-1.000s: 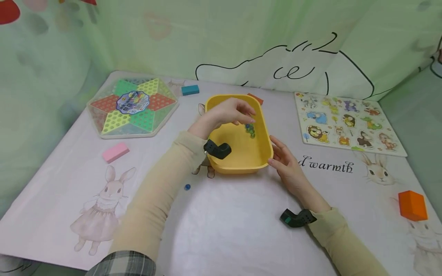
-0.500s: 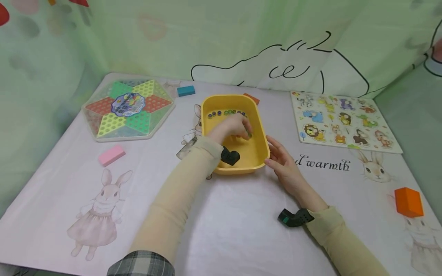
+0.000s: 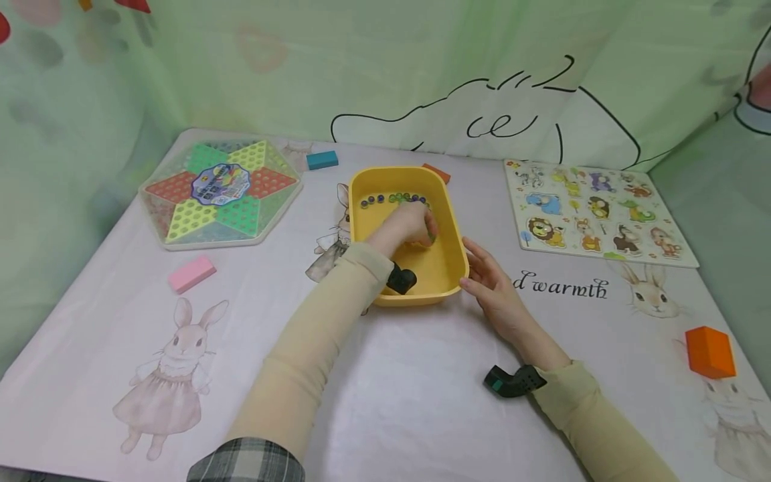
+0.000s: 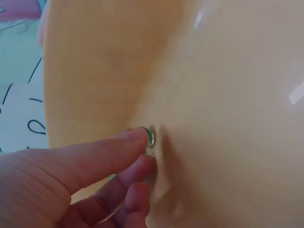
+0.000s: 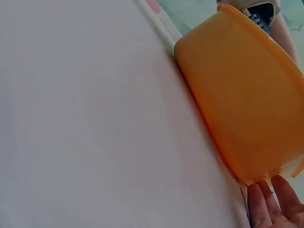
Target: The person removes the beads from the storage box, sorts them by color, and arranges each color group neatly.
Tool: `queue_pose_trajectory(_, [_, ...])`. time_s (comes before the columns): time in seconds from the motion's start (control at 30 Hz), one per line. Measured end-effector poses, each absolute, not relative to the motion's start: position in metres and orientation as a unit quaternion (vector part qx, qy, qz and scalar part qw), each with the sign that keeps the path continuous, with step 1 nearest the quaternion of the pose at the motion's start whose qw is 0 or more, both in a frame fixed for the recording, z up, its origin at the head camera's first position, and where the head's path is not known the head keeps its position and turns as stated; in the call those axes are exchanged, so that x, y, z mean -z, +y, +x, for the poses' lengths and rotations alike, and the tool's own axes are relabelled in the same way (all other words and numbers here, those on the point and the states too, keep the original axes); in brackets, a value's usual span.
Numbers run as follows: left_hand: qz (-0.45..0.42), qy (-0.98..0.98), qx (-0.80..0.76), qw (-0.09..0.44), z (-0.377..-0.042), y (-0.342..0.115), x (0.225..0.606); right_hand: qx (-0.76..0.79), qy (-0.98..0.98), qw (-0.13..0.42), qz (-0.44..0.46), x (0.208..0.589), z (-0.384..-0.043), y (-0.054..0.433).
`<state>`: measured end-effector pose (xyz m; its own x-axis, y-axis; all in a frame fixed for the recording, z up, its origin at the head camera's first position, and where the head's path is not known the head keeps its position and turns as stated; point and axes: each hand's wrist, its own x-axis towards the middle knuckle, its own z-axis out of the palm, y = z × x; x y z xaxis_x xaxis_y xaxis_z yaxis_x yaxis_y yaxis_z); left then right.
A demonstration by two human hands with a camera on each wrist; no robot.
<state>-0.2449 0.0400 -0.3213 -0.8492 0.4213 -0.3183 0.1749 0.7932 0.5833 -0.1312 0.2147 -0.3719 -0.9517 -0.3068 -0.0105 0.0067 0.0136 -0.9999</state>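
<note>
A yellow plastic bin (image 3: 454,231) stands on the table, with a row of small glass marbles (image 3: 399,198), blue and green, near its far end. My left hand (image 3: 412,224) reaches down into the bin. In the left wrist view, its thumb and index finger pinch a clear green marble (image 4: 150,137) close to the bin's inner wall. Outside the bin, at the right, my right hand (image 3: 496,291) touches the wall with fairly straight fingers. The right wrist view shows the fingertips (image 5: 259,192) against the wall's lower part. The left hand hides part of the bin's floor.
At the back left lies a hexagonal star-patterned game board (image 3: 219,191). A pink block (image 3: 191,274), a blue block (image 3: 322,160) and an orange-red block (image 3: 436,173) lie around. An animal puzzle board (image 3: 596,214) is at the back right, an orange block (image 3: 711,353) near the right edge.
My left hand has moved from above the bin down into it, uncovering the row of marbles. The view has shifted slightly. My right hand stays at the bin's side.
</note>
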Motion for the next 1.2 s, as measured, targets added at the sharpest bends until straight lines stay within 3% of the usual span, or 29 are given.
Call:
queue_pose_trajectory(0.3, [0.170, 0.924, -0.244, 0.239, -0.242, 0.039, 0.321, 0.690, 0.708, 0.115, -0.100, 0.372, -0.131, 0.214])
queue_pose_trajectory(0.53, [0.182, 0.897, -0.320, 0.244, -0.236, 0.026, 0.314, 0.683, 0.716, 0.117, -0.090, 0.372, -0.132, 0.213])
queue_pose_trajectory(0.93, [0.210, 0.843, -0.438, 0.231, -0.226, -0.024, 0.278, 0.679, 0.719, 0.117, -0.089, 0.368, -0.131, 0.212])
queue_pose_trajectory(1.2, [0.211, 0.835, -0.454, 0.227, -0.193, -0.069, 0.262, 0.681, 0.718, 0.113, -0.091, 0.367, -0.131, 0.212])
